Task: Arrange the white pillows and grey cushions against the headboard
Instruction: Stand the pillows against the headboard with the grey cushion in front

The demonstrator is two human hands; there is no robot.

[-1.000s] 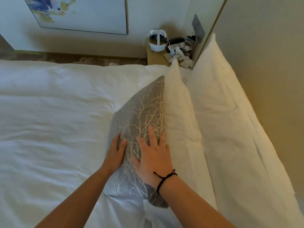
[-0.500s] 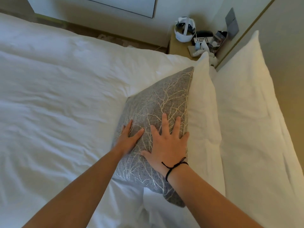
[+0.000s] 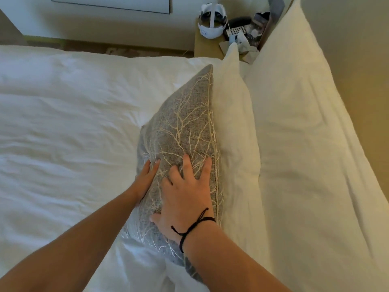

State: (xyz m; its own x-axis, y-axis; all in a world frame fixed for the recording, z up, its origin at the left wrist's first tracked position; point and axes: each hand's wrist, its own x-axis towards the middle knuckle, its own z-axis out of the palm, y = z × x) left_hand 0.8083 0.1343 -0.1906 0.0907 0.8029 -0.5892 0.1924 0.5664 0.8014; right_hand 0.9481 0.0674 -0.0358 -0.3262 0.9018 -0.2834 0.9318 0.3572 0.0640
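A grey cushion [image 3: 183,127] with a pale branch pattern stands on edge on the bed, leaning against a white pillow [image 3: 235,131]. Behind that pillow a second, larger white pillow [image 3: 299,131] rests against the beige headboard [image 3: 362,76] on the right. My right hand [image 3: 187,197], with a black cord on the wrist, lies flat on the cushion's face, fingers spread. My left hand [image 3: 147,175] presses flat against the cushion's left side, near its lower edge. Neither hand grips the fabric.
The white duvet [image 3: 69,131] covers the bed to the left. At the top, a wooden bedside table [image 3: 205,47] carries a white headset [image 3: 212,23], a phone and loose paper items. A framed picture hangs on the far wall.
The camera view shifted and came closer. Both hands stayed on the cushion; the right hand slid a little lower on its face and the cushion now stands more upright against the white pillow.
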